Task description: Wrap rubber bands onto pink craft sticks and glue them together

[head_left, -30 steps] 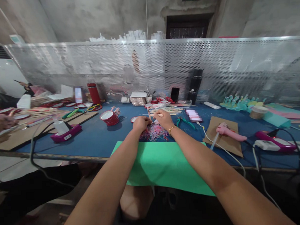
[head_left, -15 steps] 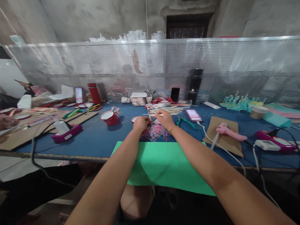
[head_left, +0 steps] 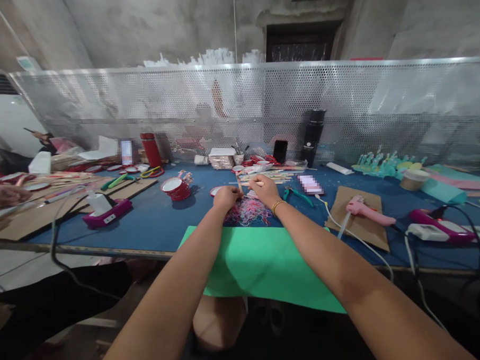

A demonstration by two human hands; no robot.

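Both my hands work close together over a heap of pink, blue and purple thread strands (head_left: 250, 211). My left hand (head_left: 226, 197) is closed, fingertips pinched at the heap's left side. Facing it, my right hand (head_left: 265, 189) is curled shut, a gold bracelet on its wrist. What either hand pinches is too small to make out. Thin pale sticks (head_left: 277, 177) lie just beyond my fingers. A white disc with a red rim (head_left: 214, 191) shows partly behind my left hand. Under my forearms, a green sheet (head_left: 260, 269) hangs over the table's front edge.
Teal-handled pliers (head_left: 298, 196) and a phone (head_left: 311, 185) lie at right. Further right, a pink glue gun (head_left: 368, 210) rests on cardboard (head_left: 337, 210), its cable trailing. Stacked red-rimmed discs (head_left: 175, 189) stand at left, near a purple power strip (head_left: 108, 213). Another person's hand (head_left: 6, 196) is far left.
My hands stay in almost the same place, with only slight finger movement. At far left, the other person's hand has shifted a little.
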